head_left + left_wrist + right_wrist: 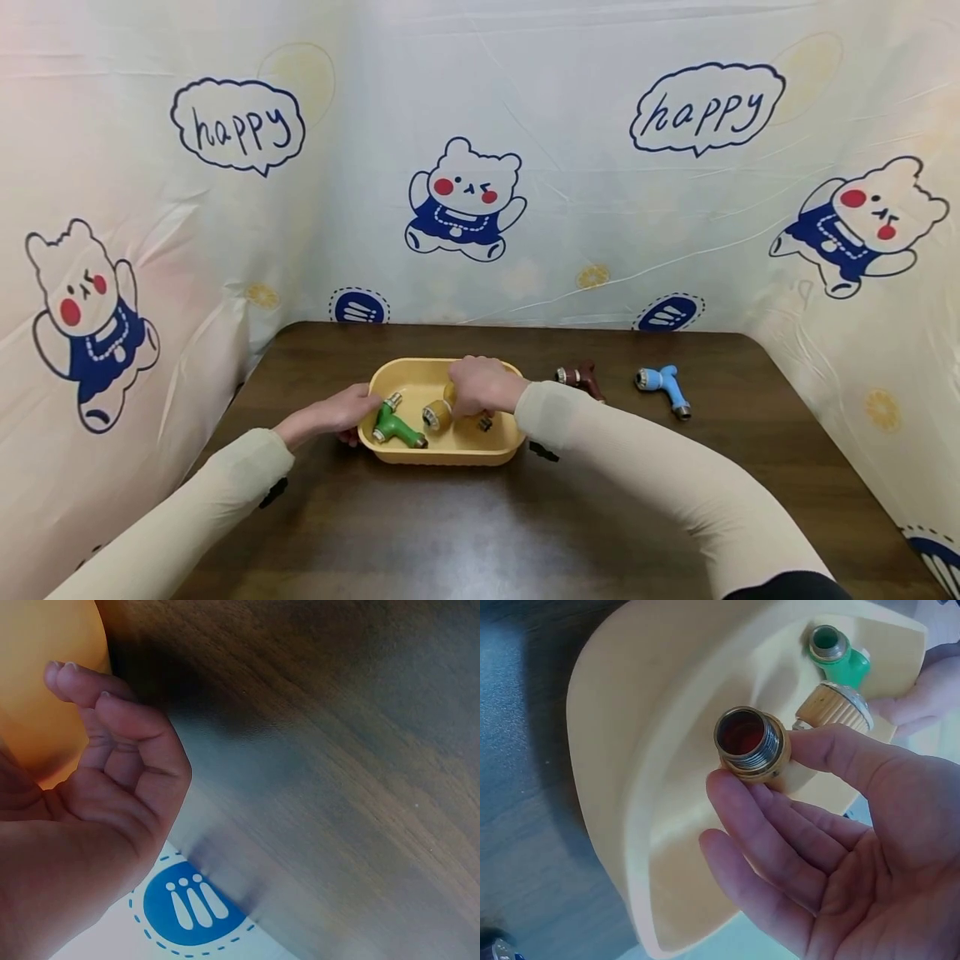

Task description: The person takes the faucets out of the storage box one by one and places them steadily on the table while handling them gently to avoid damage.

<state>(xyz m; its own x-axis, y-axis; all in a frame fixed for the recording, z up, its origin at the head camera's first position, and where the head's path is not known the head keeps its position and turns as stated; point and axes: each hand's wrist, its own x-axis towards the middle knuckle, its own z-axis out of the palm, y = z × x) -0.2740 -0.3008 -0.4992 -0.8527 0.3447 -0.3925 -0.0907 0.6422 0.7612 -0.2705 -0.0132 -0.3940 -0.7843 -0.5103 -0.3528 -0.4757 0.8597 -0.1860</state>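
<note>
A pale yellow plastic tray (457, 458) stands on the table. My left hand (347, 410) grips its left end, and in the left wrist view the curled fingers (135, 720) lie against the outer wall. With thumb and fingers my right hand (483, 385) pinches a yellow Y-shaped hose connector (437, 415) inside the tray. Its threaded metal end (754, 742) points toward the right wrist camera, while its ribbed collar (836, 709) sticks out past the thumb. A green Y-shaped hose connector (397, 429) lies in the tray's left part. The right hand hides part of the yellow one.
To the right of the tray, a dark red hose connector (581, 377) lies partly behind the right sleeve. Farther right is a blue hose connector (665, 387). A printed cloth (570, 208) hangs around the back and sides of the brown table (337, 525).
</note>
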